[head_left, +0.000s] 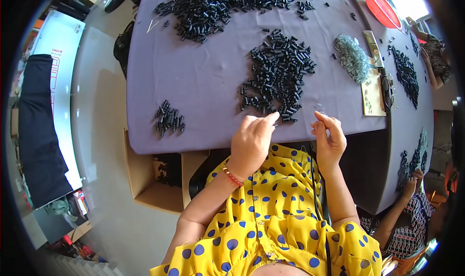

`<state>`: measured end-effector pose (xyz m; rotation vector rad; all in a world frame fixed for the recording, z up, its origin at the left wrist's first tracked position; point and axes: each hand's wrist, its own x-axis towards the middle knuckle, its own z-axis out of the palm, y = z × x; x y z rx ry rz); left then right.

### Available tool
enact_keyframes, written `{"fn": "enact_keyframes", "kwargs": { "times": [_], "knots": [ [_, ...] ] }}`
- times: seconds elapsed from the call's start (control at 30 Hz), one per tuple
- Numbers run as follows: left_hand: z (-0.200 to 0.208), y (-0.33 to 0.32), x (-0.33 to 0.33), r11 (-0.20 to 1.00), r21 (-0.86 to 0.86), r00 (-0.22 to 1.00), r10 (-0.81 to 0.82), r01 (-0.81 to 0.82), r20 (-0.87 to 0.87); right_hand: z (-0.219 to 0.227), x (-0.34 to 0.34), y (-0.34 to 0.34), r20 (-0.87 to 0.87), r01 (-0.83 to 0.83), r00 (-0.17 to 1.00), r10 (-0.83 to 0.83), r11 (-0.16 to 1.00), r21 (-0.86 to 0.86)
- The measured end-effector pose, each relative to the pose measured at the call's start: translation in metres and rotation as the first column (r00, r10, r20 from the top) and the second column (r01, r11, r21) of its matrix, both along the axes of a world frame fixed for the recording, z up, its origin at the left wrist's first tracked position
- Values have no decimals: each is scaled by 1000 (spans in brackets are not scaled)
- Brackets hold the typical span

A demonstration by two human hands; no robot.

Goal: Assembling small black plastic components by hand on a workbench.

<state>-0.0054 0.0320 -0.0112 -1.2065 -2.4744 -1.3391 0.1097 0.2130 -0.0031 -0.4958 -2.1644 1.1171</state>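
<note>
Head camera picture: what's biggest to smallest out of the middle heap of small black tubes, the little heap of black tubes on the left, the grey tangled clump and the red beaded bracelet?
1. Middle heap of black tubes
2. Grey tangled clump
3. Little left heap
4. Red beaded bracelet

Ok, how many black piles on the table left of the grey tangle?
3: a large far pile, a middle pile beyond the left hand, and a small pile further left.
</note>
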Motion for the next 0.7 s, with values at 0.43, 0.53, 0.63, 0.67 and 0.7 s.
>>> {"fn": "enact_keyframes", "kwargs": {
  "times": [0.43, 0.53, 0.63, 0.67, 0.7],
  "knots": [
    [-1, 13, -20, 986, -166, 966, -10, -34, -259, 0, -6, -11, 180, -229, 966, 185, 938, 260],
    [-6, 7, -22, 982, -180, 969, 12, -58, -245, -2, -11, -10, 165, -222, 969, 184, 942, 251],
    [-11, 1, -23, 983, -168, 974, 39, -78, -223, -3, -15, -13, 168, -242, 964, 207, 943, 229],
    [-13, 0, -24, 986, -144, 972, 52, -86, -228, -2, -16, -14, 175, -260, 959, 225, 942, 213],
    [-14, -2, -24, 988, -119, 970, 64, -94, -233, -1, -19, -17, 180, -275, 954, 239, 937, 216]
  ]
}}
